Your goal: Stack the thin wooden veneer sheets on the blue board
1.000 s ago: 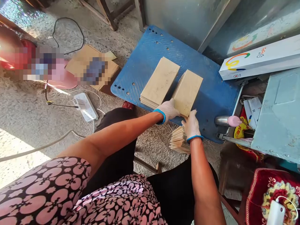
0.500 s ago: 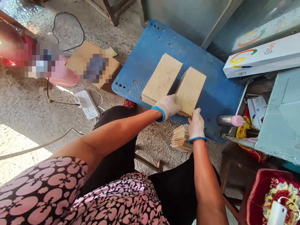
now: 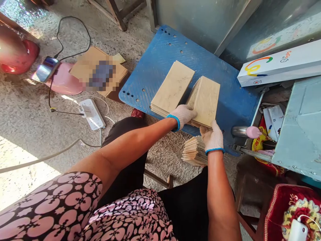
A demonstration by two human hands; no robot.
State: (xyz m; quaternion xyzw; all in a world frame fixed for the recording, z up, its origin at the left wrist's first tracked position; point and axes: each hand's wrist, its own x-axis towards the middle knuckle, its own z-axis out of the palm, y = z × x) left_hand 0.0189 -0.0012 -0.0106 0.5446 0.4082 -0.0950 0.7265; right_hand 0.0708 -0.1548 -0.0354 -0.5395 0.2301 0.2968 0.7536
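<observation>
Gripping the fanned stack (image 3: 207, 98) of thin tan sheets at its near end, both hands gloved. Left hand (image 3: 183, 115): fingers curled round the near-left corner. Right hand (image 3: 213, 137): clamped on the near-right corner, thumb on top.

The stack sits on the blue panel (image 3: 155, 63), just beside the flat stack (image 3: 173, 87). Its left edge is splayed, with sheets stepped out rather than flush. A loose bundle (image 3: 194, 152) lies on the floor under the right wrist, outside the grip.

My read on handling:
- Use even pressure at both corners, or the sheets will shear further.
- Use a light pinch only. The sheets look thin enough to bow or split.
- Square the edges against the panel face, not against the flat stack, which would slide if nudged.
- Far end is unsupported, so lift low and level.
</observation>
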